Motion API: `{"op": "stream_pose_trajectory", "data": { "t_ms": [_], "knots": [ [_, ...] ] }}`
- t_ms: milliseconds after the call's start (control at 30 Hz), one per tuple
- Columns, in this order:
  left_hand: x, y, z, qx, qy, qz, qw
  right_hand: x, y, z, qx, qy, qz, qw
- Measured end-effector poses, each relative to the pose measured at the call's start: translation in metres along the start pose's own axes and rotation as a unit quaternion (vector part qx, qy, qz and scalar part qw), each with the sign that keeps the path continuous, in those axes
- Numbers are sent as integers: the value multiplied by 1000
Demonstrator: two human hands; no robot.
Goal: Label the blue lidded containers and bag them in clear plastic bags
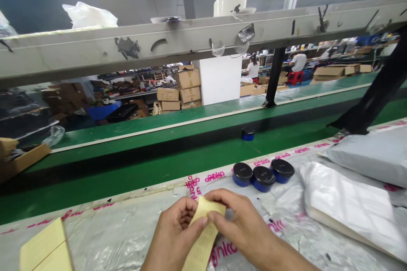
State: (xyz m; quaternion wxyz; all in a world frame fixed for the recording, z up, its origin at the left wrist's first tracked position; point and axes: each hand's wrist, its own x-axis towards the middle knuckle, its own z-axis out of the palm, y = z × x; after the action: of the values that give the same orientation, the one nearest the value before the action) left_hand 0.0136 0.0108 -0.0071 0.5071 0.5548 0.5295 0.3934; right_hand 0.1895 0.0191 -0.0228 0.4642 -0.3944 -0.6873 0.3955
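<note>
A yellow printed paper sheet is pinched between my two hands above the plastic-covered bench. My left hand grips its left edge, thumb on top and fingers curled behind. On the right edge, my right hand presses it between thumb and fingers. The sheet's lower end runs out of the picture. Just beyond my hands stand three round containers with black lids and blue sides: one on the left, one in the middle and one on the right.
More yellow paper lies at the lower left. Stacked white plastic bags and a grey package occupy the right. Another round container sits on the green conveyor belt. A grey beam crosses overhead; people work in the background.
</note>
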Motion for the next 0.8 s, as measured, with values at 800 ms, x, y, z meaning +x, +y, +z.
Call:
{"op": "stream_pose_trajectory", "data": {
  "t_ms": [800],
  "knots": [
    [8, -11, -5, -103, 65, 45, 992, 3, 17, -1, 48, 56, 59, 996]
  ]
}}
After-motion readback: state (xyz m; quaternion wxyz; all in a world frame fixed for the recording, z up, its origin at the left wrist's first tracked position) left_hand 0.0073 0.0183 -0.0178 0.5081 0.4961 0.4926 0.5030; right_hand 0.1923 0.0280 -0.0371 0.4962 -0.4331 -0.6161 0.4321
